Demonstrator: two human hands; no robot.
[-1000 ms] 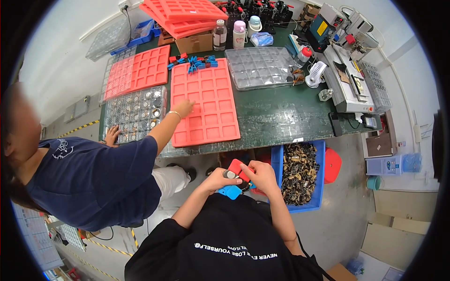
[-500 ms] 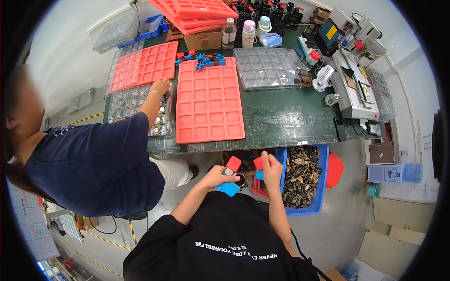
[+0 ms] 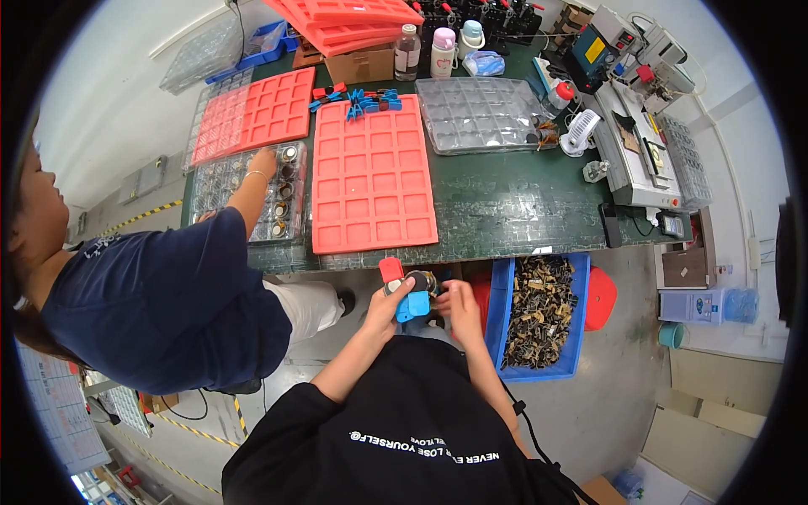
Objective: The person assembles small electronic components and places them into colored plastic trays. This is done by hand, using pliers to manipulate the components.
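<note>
My left hand [image 3: 384, 311] is closed around a small round metal part [image 3: 417, 282] with a dark face. A red plastic tab [image 3: 390, 269] and a blue plastic tab [image 3: 412, 306] stick out beside it in the same grip, looking like clip handles. Close by on the right, my right hand [image 3: 462, 311] has its fingers curled together at the part's edge. Something small and dark shows at those fingertips, too small to name. Both hands are in front of the table's near edge, above my lap.
A red tray with square pockets [image 3: 374, 189] lies on the green table [image 3: 488, 202], blue and red clips [image 3: 362, 103] at its far end. Left, a co-worker's hand [image 3: 263, 162] reaches over a clear tray [image 3: 244, 231] of round parts. A blue bin [image 3: 498, 324] of small pieces stands right.
My right hand, which held a red and blue clip, has moved left and down to the round part; no clip shows in it now. The co-worker's hand has shifted left.
</note>
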